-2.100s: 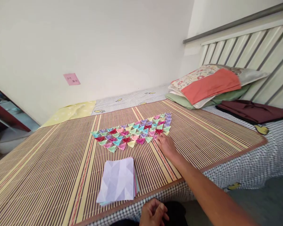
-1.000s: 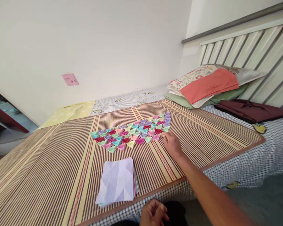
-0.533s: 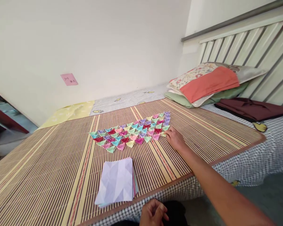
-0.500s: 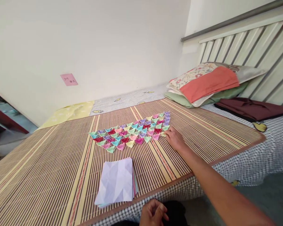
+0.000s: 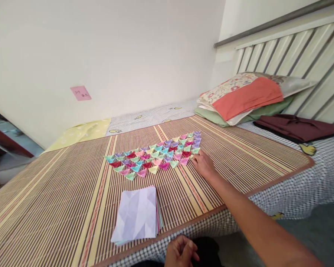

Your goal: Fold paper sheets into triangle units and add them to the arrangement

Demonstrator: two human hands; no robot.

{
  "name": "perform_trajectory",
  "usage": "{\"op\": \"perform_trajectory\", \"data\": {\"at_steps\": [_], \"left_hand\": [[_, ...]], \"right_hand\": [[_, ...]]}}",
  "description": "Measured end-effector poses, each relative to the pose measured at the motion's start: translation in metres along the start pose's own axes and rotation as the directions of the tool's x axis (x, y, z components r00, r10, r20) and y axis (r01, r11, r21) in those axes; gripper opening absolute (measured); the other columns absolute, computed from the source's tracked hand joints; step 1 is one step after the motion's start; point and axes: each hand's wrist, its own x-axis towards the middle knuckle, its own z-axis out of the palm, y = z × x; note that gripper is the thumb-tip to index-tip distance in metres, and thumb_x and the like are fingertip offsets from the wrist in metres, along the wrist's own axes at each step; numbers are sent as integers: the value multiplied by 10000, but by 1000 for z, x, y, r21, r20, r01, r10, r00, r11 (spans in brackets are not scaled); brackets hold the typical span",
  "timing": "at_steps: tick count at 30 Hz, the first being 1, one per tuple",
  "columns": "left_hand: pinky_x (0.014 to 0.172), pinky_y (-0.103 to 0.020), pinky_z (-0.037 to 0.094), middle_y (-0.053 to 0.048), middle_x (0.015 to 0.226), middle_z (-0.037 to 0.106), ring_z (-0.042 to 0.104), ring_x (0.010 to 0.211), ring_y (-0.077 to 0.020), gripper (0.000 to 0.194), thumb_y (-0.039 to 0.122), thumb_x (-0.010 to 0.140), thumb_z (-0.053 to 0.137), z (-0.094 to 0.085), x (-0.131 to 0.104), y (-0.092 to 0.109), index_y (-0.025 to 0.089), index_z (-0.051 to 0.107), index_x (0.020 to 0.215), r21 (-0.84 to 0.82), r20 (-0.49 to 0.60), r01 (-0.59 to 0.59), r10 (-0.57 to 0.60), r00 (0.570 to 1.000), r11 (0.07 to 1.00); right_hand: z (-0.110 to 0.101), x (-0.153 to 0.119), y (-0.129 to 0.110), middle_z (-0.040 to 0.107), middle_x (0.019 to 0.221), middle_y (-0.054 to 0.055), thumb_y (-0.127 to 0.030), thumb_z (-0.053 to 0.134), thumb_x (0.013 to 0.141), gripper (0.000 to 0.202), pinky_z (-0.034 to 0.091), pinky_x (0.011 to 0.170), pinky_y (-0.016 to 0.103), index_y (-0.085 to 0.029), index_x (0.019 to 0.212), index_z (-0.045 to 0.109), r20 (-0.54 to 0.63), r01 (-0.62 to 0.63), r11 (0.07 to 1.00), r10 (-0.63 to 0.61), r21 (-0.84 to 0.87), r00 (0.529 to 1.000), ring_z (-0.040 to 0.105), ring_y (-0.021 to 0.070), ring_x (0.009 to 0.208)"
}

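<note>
Tan-and-brown striped mat extends ahead of the left hand. Folded-paper rows lie on it, long axis crosswise, left of the right hand, the nearer one. Paper stack sits ahead-left of the left hand. Hands are apart: left curled closed, no item visible; right fingertips meet a yellow piece, grip indeterminable.

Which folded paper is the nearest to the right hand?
The yellow one, partly hidden by the right hand, between a pink one and a green one.
</note>
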Motion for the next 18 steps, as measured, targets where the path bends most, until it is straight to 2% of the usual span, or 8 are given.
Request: {"op": "perform_trajectory", "data": {"at_steps": [11,18], "left_hand": [[481,-246,363,-66,626,722,448,428,-101,590,752,733,710,-1,6,-15,163,686,737,-24,3,-13,13,1000,1000],[478,-242,344,-67,631,718,431,427,-95,595,747,740,703,0,7,-17,152,684,744,-34,6,-16,16,1000,999]], "right_hand": [[-6,2,0,673,1264,100,-329,654,1013,296,600,892,439,-169,1262,649,8,-19,1000,19,-11,1000,694,235,1048],[-13,-5,-5,676,1249,98,-322,657,1010,284,598,890,439,-163,1245,653,-47,7,999,-5,40,999,692,236,1046]]}}
